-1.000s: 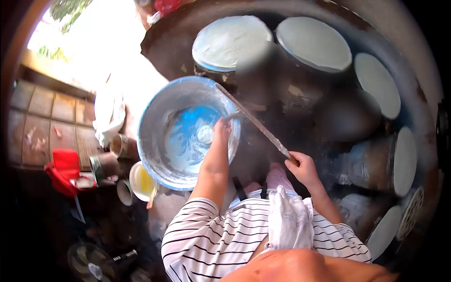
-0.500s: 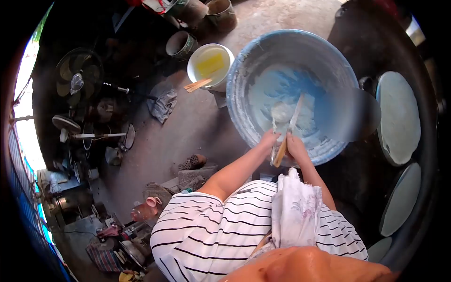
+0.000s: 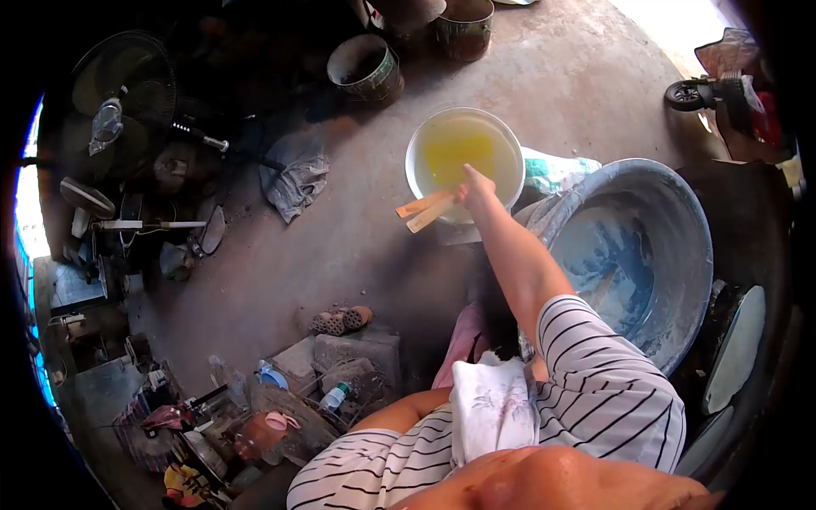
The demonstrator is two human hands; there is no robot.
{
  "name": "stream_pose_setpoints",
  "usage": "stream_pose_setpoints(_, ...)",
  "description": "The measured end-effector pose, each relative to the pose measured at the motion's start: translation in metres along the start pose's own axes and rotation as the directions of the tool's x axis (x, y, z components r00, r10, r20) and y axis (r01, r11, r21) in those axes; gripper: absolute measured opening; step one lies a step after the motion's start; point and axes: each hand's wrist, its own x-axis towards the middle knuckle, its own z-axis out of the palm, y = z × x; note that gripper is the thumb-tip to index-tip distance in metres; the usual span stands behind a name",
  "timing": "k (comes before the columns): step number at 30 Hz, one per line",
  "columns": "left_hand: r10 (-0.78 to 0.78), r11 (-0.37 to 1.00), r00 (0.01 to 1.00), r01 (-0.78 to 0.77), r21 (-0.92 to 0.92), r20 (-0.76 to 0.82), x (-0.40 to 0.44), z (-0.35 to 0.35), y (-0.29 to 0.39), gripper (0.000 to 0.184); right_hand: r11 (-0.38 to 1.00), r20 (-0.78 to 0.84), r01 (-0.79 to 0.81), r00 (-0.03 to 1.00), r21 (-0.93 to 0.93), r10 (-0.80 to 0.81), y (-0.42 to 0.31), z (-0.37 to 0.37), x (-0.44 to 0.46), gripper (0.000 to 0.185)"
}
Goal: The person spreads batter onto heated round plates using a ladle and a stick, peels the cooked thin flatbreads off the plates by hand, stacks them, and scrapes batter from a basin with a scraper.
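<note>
My right hand (image 3: 476,184) reaches over a round white bucket (image 3: 413,170) with yellow liquid or a yellow item inside. Its fingers are closed at the wooden handles (image 3: 429,211) that stick out past the bucket's near-left rim. A large blue-grey basin (image 3: 693,255) stands to the right, its inside smeared with pale wet mixture. My left forearm passes behind the white cloth hanging at my chest (image 3: 493,404). Only a small patch of skin, perhaps my left hand (image 3: 539,368), shows between the cloth and the striped sleeve; its fingers and anything they hold are hidden.
Pale round discs (image 3: 735,348) stand at the right edge. Metal buckets (image 3: 365,72) are at the top. A fan (image 3: 123,106) and a grey plastic bag (image 3: 297,183) lie left. Bricks (image 3: 361,353), bottles and clutter fill the lower left. A wheel (image 3: 684,95) shows upper right.
The view has turned left. Both hands were over the basin with a ladle and a flat wooden-handled tool; my right hand has moved to the white bucket, and my left has dropped behind the cloth.
</note>
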Motion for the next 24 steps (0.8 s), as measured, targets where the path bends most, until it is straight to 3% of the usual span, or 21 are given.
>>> stream_pose_setpoints(2, -0.024, 1.000, 0.999, 0.023, 0.017, 0.024, -0.001, -0.007, 0.002, 0.047, 0.980, -0.043, 0.037, 0.999, 0.195, -0.029, 0.033, 0.019, 0.077, 0.042)
stream_pose_setpoints(3, -0.042, 0.999, 0.998, 0.041, 0.034, 0.041, -0.003, -0.011, 0.000, 0.049, 0.976, -0.040, 0.183, 0.983, 0.116, -0.179, 0.028, 0.020, 0.080, 0.031)
stream_pose_setpoints(5, -0.073, 0.995, 0.995, 0.069, 0.070, 0.062, -0.005, -0.018, 0.001, 0.054, 0.946, -0.077, 0.294, 0.949, -0.137, -0.306, 0.011, 0.020, 0.061, 0.028)
stream_pose_setpoints(7, -0.090, 0.991, 0.994, 0.083, 0.109, 0.064, -0.007, -0.023, 0.000, 0.058, 0.851, -0.044, 0.453, 0.876, -0.266, -0.480, -0.011, 0.009, 0.039, 0.028)
stream_pose_setpoints(8, -0.092, 0.987, 0.994, 0.083, 0.136, 0.063, -0.007, -0.023, -0.002, 0.061, 0.772, 0.058, 0.543, 0.828, -0.330, -0.558, -0.033, -0.007, 0.006, 0.024)
stream_pose_setpoints(10, -0.098, 0.975, 0.993, 0.084, 0.205, 0.059, -0.006, -0.025, -0.006, 0.065, 0.531, 0.243, 0.792, 0.602, -0.301, -0.761, -0.081, -0.059, -0.069, 0.022)
stream_pose_setpoints(11, -0.100, 0.964, 0.993, 0.082, 0.252, 0.060, -0.005, -0.026, -0.009, 0.068, 0.480, 0.222, 0.851, 0.520, -0.212, -0.825, -0.103, -0.091, -0.104, 0.019)
stream_pose_setpoints(12, -0.101, 0.950, 0.993, 0.080, 0.300, 0.057, -0.003, -0.029, -0.011, 0.070, 0.536, 0.233, 0.838, 0.543, -0.100, -0.807, -0.128, -0.134, -0.143, 0.016)
stream_pose_setpoints(13, -0.106, 0.930, 0.993, 0.084, 0.358, 0.043, -0.002, -0.034, -0.011, 0.073, 0.369, 0.184, 0.910, 0.403, -0.190, -0.897, -0.140, -0.183, -0.136, 0.013)
stream_pose_setpoints(15, -0.141, 0.884, 0.990, 0.124, 0.451, 0.004, -0.007, -0.033, 0.004, 0.078, 0.307, 0.076, 0.865, 0.365, -0.397, -0.928, -0.157, -0.301, -0.149, 0.018)
stream_pose_setpoints(16, -0.211, 0.873, 0.977, 0.195, 0.447, -0.015, -0.021, -0.019, 0.034, 0.078, 0.509, 0.007, 0.740, 0.569, -0.440, -0.822, -0.148, -0.370, -0.135, 0.021)
stream_pose_setpoints(17, -0.277, 0.858, 0.960, 0.267, 0.438, -0.041, -0.024, -0.012, 0.049, 0.080, 0.397, -0.095, 0.596, 0.472, -0.698, -0.876, -0.128, -0.437, -0.112, 0.022)
stream_pose_setpoints(18, -0.198, 0.852, 0.979, 0.192, 0.486, -0.040, -0.023, -0.013, 0.047, 0.079, 0.485, -0.246, 0.407, 0.512, -0.774, -0.823, -0.096, -0.512, -0.068, 0.025)
stream_pose_setpoints(19, -0.110, 0.840, 0.993, 0.111, 0.532, -0.034, -0.021, -0.013, 0.043, 0.078, 0.473, -0.361, 0.110, 0.504, -0.874, -0.785, -0.078, -0.549, -0.057, 0.031)
stream_pose_setpoints(21, -0.062, 0.725, 0.997, 0.022, 0.688, 0.034, -0.023, -0.024, 0.037, 0.077, 0.555, -0.489, 0.001, 0.471, -0.832, -0.734, -0.058, -0.580, -0.019, 0.032)
stream_pose_setpoints(22, -0.022, 0.746, 0.997, -0.034, 0.665, 0.075, -0.021, -0.036, 0.022, 0.078, 0.588, -0.546, -0.052, 0.446, -0.807, -0.709, -0.057, -0.589, -0.005, 0.033)
stream_pose_setpoints(23, 0.024, 0.761, 0.994, -0.090, 0.642, 0.110, -0.019, -0.048, 0.011, 0.078, 0.569, -0.468, 0.095, 0.465, -0.817, -0.751, -0.066, -0.593, 0.018, 0.033)
stream_pose_setpoints(24, -0.042, 0.806, 0.995, -0.019, 0.591, 0.089, -0.024, -0.044, 0.015, 0.077, 0.540, -0.388, 0.244, 0.471, -0.806, -0.792, -0.087, -0.588, 0.041, 0.033)
